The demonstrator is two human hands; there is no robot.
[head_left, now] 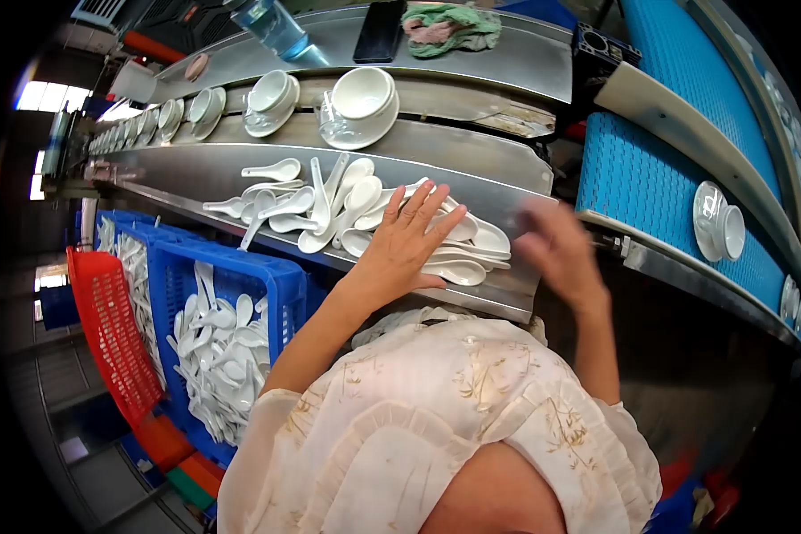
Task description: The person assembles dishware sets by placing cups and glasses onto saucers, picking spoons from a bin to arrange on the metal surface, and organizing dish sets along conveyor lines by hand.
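Observation:
My left hand [405, 238] lies with spread fingers over a pile of white soup spoons [361, 193] on the steel ledge [182, 171], touching the spoons beneath it. Under and beside its fingertips, several spoons lie stacked in line, their bowls toward the ledge's right end. To the left, other spoons point in mixed directions. My right hand [556, 249] is just off the right end of the ledge, apart from the spoons. Motion smears its fingers, so I cannot make out whether it holds anything.
Stacked white bowls and plates [365, 96] line the strip behind the spoons. A blue crate [280, 289] of spoons and a red basket [115, 334] stand left. On the right, a blue conveyor [636, 169] carries a dish set [710, 222]. A phone [380, 32], cloth [452, 28] and bottle [271, 28] sit behind.

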